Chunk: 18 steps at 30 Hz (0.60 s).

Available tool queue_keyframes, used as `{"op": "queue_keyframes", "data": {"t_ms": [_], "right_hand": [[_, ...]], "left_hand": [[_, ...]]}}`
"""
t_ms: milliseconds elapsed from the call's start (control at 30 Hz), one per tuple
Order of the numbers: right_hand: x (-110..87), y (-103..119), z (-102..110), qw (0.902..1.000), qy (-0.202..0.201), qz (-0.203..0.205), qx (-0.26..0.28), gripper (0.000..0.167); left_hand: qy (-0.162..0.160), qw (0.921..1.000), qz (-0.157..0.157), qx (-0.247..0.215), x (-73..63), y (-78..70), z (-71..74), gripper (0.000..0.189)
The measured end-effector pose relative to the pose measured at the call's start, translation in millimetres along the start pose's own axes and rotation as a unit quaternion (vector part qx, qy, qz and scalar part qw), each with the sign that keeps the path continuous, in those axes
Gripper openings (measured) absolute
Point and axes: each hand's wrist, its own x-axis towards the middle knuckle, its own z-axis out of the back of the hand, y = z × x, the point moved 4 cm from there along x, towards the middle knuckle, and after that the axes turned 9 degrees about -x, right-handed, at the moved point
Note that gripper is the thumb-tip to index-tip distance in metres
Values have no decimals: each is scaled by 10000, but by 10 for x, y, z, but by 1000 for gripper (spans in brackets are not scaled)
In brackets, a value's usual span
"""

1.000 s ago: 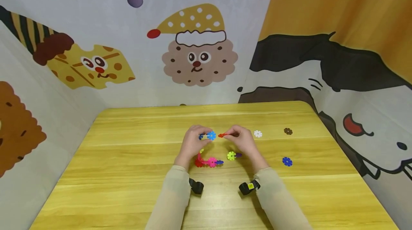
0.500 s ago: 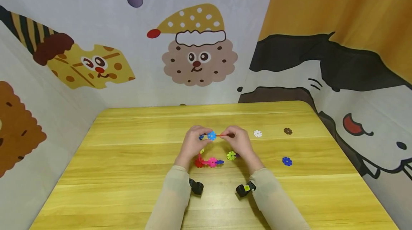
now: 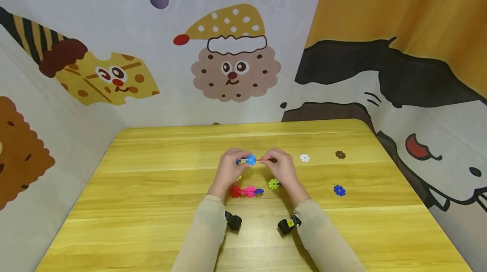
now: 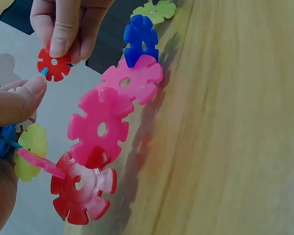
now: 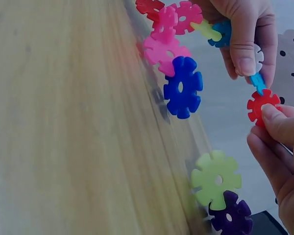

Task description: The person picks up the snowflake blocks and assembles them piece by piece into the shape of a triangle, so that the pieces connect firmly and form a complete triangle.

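My left hand (image 3: pixel 227 169) pinches the white flower-shaped interlocking disc (image 5: pixel 259 59) at one end of a joined chain. A light blue disc (image 3: pixel 250 160) sticks out from between its fingertips. Between thumb and fingers, my right hand (image 3: pixel 282 167) holds a red disc (image 5: pixel 257 105), seen edge-on in the head view, its rim meeting the light blue one. From the left hand the chain runs through a dark blue, a yellow (image 4: pixel 31 152), several pink and a red disc (image 4: pixel 82 188) to a blue disc (image 5: pixel 183 88) near the table. Part of it hides behind the left fingers.
A yellow-green disc (image 3: pixel 273 184) joined to a purple disc (image 5: pixel 231 214) lies near the right wrist. Farther right on the wooden table (image 3: pixel 152 204) are separate white (image 3: pixel 305 157), brown (image 3: pixel 340 155) and blue (image 3: pixel 340 190) discs. A printed cloth (image 3: pixel 152 22) hangs behind.
My right hand has moved left and turned the red disc edge-on, bringing it from a gap apart up against the light blue disc. The left hand stays nearly in place.
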Motion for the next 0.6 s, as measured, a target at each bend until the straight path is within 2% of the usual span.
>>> {"op": "queue_keyframes", "data": {"t_ms": [300, 600], "right_hand": [[-10, -27, 9, 10000, -8, -32, 49, 14], [-16, -46, 12, 9998, -33, 68, 169, 15]], "left_hand": [[-31, 9999, 104, -116, 0, 18, -47, 29], [-50, 9999, -11, -138, -5, 41, -66, 28]]}}
